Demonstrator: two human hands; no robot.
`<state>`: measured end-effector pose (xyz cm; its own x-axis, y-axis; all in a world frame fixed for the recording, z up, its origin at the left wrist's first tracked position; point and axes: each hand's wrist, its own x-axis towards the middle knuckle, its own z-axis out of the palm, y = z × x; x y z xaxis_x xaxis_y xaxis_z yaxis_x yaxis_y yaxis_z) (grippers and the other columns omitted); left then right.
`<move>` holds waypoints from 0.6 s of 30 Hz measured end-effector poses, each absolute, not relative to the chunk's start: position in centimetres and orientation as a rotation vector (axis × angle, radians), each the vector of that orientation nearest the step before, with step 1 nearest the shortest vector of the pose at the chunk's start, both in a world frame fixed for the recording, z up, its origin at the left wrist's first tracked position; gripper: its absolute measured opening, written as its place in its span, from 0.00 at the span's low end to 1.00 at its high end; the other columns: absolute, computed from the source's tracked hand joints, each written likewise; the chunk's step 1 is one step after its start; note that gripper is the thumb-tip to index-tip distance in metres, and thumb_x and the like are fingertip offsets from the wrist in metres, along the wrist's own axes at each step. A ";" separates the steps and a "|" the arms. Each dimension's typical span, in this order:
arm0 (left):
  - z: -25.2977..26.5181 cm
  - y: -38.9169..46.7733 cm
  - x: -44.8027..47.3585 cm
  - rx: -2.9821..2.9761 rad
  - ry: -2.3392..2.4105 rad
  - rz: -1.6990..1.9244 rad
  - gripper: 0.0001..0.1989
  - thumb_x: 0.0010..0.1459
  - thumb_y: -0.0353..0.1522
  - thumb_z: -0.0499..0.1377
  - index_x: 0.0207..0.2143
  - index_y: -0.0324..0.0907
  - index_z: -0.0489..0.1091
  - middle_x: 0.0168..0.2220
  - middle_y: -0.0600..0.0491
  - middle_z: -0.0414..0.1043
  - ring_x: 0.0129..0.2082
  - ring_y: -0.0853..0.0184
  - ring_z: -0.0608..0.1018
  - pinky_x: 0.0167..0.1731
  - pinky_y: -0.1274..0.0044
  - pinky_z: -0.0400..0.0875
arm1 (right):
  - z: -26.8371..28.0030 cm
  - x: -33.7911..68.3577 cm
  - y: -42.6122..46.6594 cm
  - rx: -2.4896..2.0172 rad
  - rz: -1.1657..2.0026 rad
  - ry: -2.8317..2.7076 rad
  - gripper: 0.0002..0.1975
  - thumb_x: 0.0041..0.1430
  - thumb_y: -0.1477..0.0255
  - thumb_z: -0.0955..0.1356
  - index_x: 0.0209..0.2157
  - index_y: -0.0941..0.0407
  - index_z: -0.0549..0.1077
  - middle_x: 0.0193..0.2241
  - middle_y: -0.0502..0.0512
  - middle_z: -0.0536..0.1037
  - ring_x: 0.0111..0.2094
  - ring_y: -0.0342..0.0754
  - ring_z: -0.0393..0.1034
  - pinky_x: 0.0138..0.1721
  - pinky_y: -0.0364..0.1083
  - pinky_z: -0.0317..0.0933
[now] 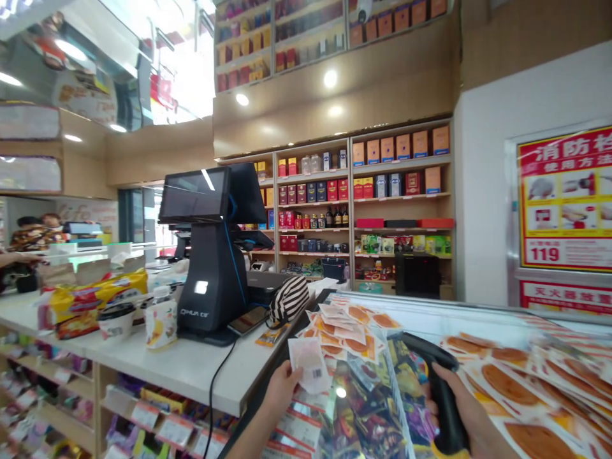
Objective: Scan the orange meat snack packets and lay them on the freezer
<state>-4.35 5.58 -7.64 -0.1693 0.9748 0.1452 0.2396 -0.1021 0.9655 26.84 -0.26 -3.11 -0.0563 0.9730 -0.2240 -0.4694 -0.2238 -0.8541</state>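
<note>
My left hand (283,390) pinches a small flat white packet (308,362) by its lower left edge; a barcode shows on its face. My right hand (466,400) is wrapped round the handle of a black barcode scanner (445,401), whose head points up and to the left. Just beyond the white packet lies a loose pile of flat packets (351,330) with orange-brown round contents. More such packets (509,389) are spread at the right, beside the scanner. Both piles rest on a glass-topped case (342,408) with colourful wrapped goods inside.
A black checkout terminal (205,261) stands on the white counter (201,370), its cable hanging over the front. Near it are a striped pouch (289,301), a phone (247,320), a lidded cup (116,320), a bottle (161,319) and a yellow snack bag (98,299). Stocked shelves (350,210) line the back wall.
</note>
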 end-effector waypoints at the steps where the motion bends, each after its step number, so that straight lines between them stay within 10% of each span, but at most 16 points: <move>1: -7.6 5.5 -4.4 1.387 1.458 1.331 0.11 0.44 0.38 0.53 0.21 0.40 0.57 0.12 0.63 0.54 0.12 0.78 0.58 0.14 0.83 0.51 | -3.1 26.8 -0.3 -0.997 1.553 -0.713 0.16 0.44 0.59 0.64 0.17 0.58 0.64 0.08 0.47 0.65 0.11 0.39 0.59 0.13 0.38 0.54; 18: -6.5 5.2 -4.0 1.271 1.540 1.214 0.14 0.44 0.41 0.54 0.20 0.39 0.59 0.14 0.59 0.60 0.15 0.72 0.66 0.18 0.81 0.58 | -2.3 26.5 -0.8 -1.012 1.472 -0.697 0.15 0.45 0.59 0.64 0.19 0.59 0.65 0.09 0.48 0.66 0.11 0.39 0.59 0.13 0.38 0.54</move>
